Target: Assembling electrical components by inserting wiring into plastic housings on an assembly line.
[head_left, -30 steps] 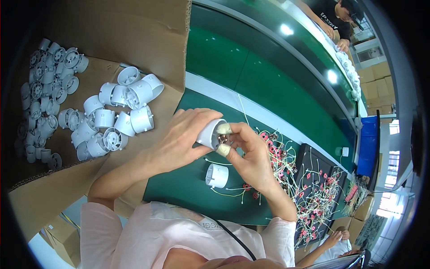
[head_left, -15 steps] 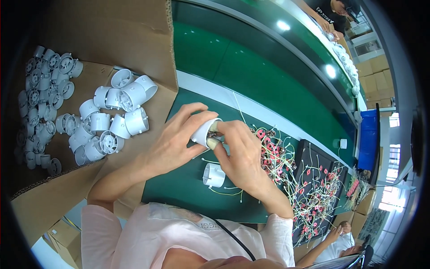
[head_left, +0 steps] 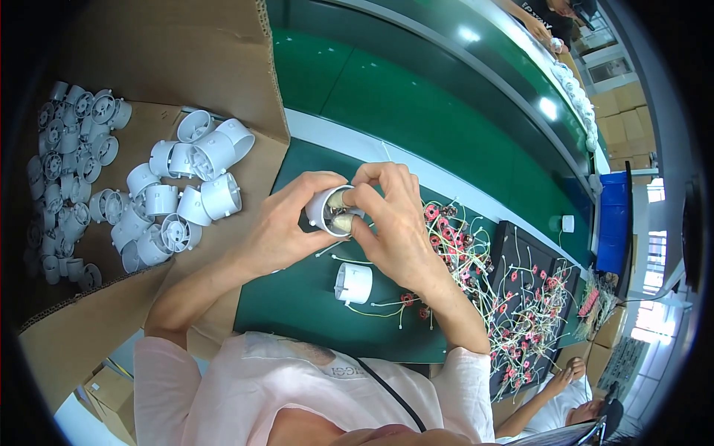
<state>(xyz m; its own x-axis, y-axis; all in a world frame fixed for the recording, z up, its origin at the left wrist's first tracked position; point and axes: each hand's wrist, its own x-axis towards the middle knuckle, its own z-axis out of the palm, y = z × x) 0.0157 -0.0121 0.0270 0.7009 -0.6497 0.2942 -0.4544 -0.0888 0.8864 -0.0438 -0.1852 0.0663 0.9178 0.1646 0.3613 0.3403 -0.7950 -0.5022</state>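
Observation:
A white plastic cylindrical housing (head_left: 317, 213) is held above the green mat in my left hand (head_left: 277, 232), its fingers and thumb wrapped round the wall. Its open end is turned up toward me. My right hand (head_left: 398, 230) has thumb and index finger, both with yellowish fingertip covers, inside the housing. They are closed on a small dark, metallic-looking part that the fingers mostly hide. A second white housing (head_left: 354, 283) lies on the mat just below my hands. Beside my right forearm is a tangled heap of small red-and-dark parts with pale wires (head_left: 455, 241).
A cardboard box (head_left: 223, 44) with many white housings (head_left: 216, 152) stands at the left. A black tray (head_left: 509, 249) of wired red parts lies right. Beyond the mat runs a green conveyor belt (head_left: 401, 104). Other people sit at the far right and lower right.
The held housing has tilted so its open end faces me more, and it has shifted slightly left. My right fingers reach into it from higher up. Red wired parts by my right forearm are now uncovered.

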